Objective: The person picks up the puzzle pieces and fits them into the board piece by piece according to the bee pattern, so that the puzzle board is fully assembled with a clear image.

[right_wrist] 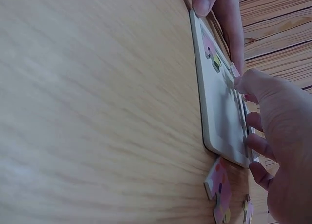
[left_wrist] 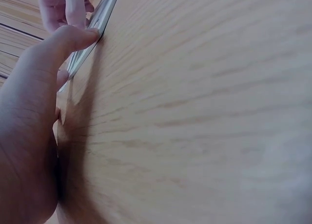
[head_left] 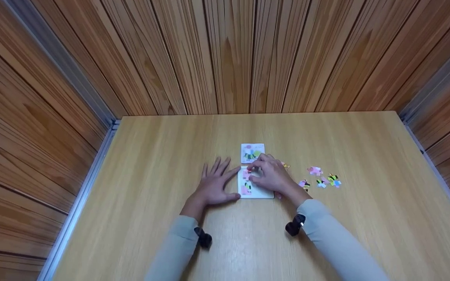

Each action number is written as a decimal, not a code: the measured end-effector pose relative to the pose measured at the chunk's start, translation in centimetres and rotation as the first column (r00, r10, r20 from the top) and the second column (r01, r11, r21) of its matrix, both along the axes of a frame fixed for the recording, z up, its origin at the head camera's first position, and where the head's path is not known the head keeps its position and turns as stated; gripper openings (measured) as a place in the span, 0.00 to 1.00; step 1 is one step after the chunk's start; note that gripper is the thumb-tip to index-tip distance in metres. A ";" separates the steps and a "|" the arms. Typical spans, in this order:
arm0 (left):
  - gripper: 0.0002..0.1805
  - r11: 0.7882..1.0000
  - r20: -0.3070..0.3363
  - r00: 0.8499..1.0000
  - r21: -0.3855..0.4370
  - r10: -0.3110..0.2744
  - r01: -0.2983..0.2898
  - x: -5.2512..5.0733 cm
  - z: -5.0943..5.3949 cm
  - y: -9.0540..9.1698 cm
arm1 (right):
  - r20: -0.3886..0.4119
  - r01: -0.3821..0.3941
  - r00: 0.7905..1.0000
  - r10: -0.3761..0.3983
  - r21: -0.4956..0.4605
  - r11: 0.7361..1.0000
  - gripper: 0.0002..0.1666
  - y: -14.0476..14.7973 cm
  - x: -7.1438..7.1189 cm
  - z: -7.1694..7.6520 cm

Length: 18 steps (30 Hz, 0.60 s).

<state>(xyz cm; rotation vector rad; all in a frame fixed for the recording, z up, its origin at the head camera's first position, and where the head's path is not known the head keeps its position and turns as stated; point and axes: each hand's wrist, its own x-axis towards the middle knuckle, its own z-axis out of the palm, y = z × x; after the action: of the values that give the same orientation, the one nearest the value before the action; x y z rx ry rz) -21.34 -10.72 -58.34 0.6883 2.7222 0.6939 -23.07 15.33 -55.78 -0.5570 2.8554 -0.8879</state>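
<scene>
A white puzzle tray (head_left: 264, 193) lies in front of the person, with a pink bee-print puzzle piece (right_wrist: 210, 49) in its near left corner. Beside the tray, the left hand (head_left: 215, 188) is spread on the tabletop, its thumb and index fingertips touching the tray's left edge. Over the tray's upper left, the right hand (head_left: 275, 176) pinches a pink puzzle piece (head_left: 245, 174) between thumb and fingers; those fingers partly cover it. In the right wrist view the other fingers curl loosely near the tray's far side.
Just beyond the tray lies a card with a bee picture (head_left: 252, 153), partly behind the right hand. Several loose puzzle pieces lie to the right, among them a pink one (head_left: 315, 171) and a bee one (head_left: 334, 180). Wood-plank walls (head_left: 233, 58) enclose the table.
</scene>
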 end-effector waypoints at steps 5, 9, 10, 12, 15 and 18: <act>0.53 1.000 -0.006 1.000 0.005 0.000 0.000 -0.1 -0.3 -0.1 | -0.014 -0.002 1.000 0.002 0.007 1.000 0.15 -0.4 -0.1 -0.3; 0.53 1.000 -0.002 1.000 0.017 0.010 -0.010 0.0 -0.2 -0.2 | -0.035 0.000 0.999 0.000 0.006 1.000 0.15 -0.7 -0.1 -0.5; 0.53 1.000 0.003 1.000 0.015 0.012 -0.012 0.0 -0.1 -0.1 | -0.039 0.001 0.999 -0.001 0.005 1.000 0.14 -0.7 0.0 -0.5; 0.53 1.000 0.006 1.000 0.010 0.012 -0.012 0.0 0.1 -0.1 | -0.039 0.007 0.999 -0.007 0.000 1.000 0.15 -0.8 0.0 -0.4; 0.53 1.000 0.011 1.000 -0.008 0.014 -0.014 0.0 0.2 0.0 | -0.036 0.012 0.999 -0.012 -0.004 1.000 0.15 -0.8 0.1 -0.5; 0.53 1.000 0.013 1.000 -0.018 0.014 -0.014 0.0 0.3 0.1 | -0.030 0.017 0.999 -0.017 -0.012 1.000 0.15 -0.6 0.1 -0.5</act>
<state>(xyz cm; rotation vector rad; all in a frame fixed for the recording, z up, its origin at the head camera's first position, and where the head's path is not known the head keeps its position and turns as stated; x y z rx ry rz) -21.34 -10.61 -58.06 0.6586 2.7202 0.6747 -22.96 14.71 -56.30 -0.5534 2.8883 -0.9066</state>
